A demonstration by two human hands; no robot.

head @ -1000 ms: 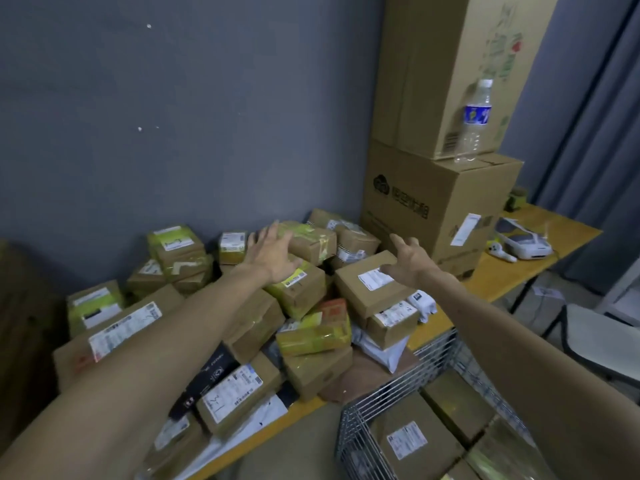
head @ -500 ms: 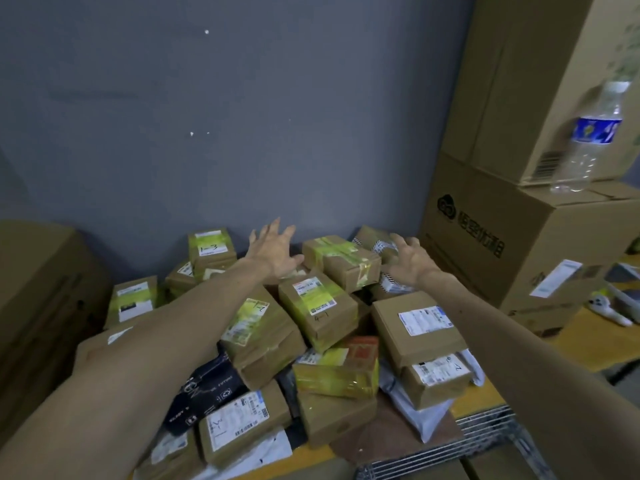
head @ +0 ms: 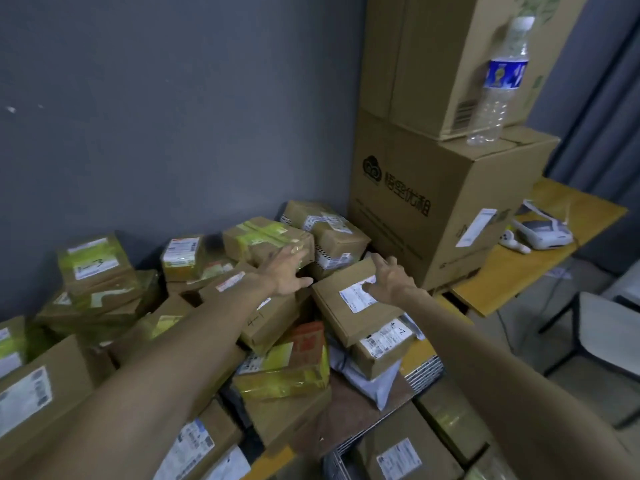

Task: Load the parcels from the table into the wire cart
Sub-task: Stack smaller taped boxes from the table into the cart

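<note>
Cardboard parcel (head: pixel 343 315) beneath right hand (head: pixel 391 280), left hand (head: pixel 285 273) just beside its edge

Both forearms are bare, as are the left hand (head: pixel 287 271) and right hand (head: pixel 389 280).

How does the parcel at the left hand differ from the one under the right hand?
The yellow-taped parcel by the left hand is banded with yellow-green tape; the flat brown parcel under the right hand is bare cardboard with a white label. The yellow-taped parcel sits farther back; the flat brown parcel lies nearer, tilted. Both are cardboard boxes.
</note>
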